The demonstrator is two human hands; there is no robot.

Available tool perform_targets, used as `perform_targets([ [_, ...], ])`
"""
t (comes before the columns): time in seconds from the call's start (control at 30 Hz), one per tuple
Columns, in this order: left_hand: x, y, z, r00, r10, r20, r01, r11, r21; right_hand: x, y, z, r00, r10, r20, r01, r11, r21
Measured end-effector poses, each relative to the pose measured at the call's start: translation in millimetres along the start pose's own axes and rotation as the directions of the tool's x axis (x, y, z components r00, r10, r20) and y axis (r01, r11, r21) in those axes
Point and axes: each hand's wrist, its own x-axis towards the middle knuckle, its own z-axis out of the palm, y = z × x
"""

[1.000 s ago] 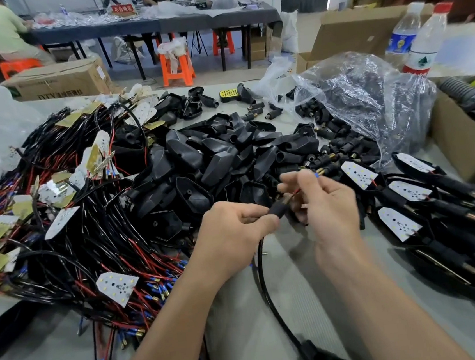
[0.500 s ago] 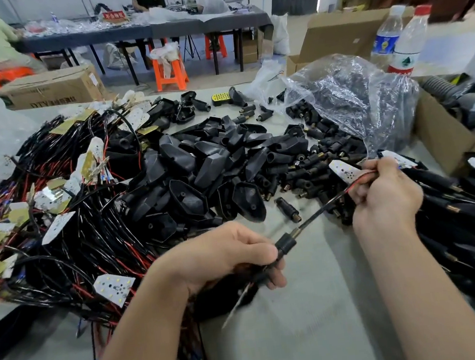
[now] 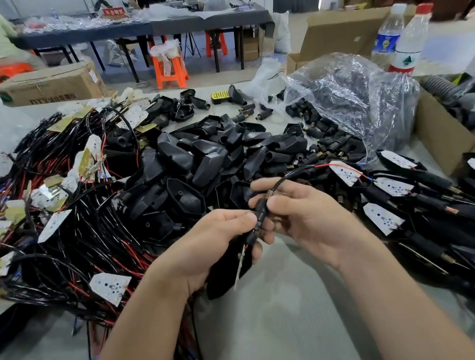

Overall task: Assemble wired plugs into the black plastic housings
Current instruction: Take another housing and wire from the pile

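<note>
- Head view: left hand is curled round a black housing low at centre, its fingertips at the lower end of the plug.
- Right hand pinches the plug's upper end between thumb and forefinger.
- Half a second ago the right hand was out at 3 o'clock, drawing the cable taut. It is now back against the left hand.
- The cable arcs slack toward 2 o'clock, ending at a white LED board.
- Judgement: the wire is pulled through and seating the plug in the housing comes next.
- The pile of loose housings lies at 12 o'clock on the surface.
</note>
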Motion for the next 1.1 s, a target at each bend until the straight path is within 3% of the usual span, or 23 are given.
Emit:
perform_targets([
  [0.1,3.4,-0.8,1.7,0.998,-0.014,-0.059,0.010,0.998,-0.066,2.8,0.2,6.0,0.981,-0.080,-0.177,0.073,0.996,-0.041],
  [0.2,2.4,-1.1,-1.9,0.997,-0.032,-0.068,0.026,0.996,-0.088,6.2,-3.1,2.1,0.911,-0.157,-0.381,0.154,0.987,-0.038],
  [0.3,3.6,-0.5,-4.2,0.985,-0.011,-0.172,-0.002,0.997,-0.077,6.7,-6.5,-4.7,0.863,-0.211,-0.459,0.207,0.977,-0.059],
  [0.47,8.1,2.9,0.9,0.953,0.032,-0.302,-0.086,0.982,-0.168,6.0,-4.3,-3.4,0.885,-0.183,-0.429,0.185,0.982,-0.037],
  [0.67,11.2,-0.4,3.5,0.903,0.143,-0.406,-0.166,0.986,-0.020,3.3,-5.3,-6.0,0.933,-0.162,-0.321,0.176,0.984,0.016],
  [0.8,12.8,-4.4,4.7,0.818,0.270,-0.508,-0.221,0.963,0.156,0.7,-4.7,-7.0,0.963,-0.157,-0.217,0.162,0.987,0.007],
  [0.9,13.8,-5.9,1.9,0.810,0.258,-0.527,-0.192,0.965,0.176,-0.5,-4.7,-5.6,0.981,-0.150,-0.121,0.155,0.987,0.034],
  [1.1,12.2,-5.3,2.6,0.782,0.265,-0.563,-0.185,0.963,0.197,-0.4,-1.9,-8.1,0.983,-0.151,-0.109,0.156,0.987,0.045],
])
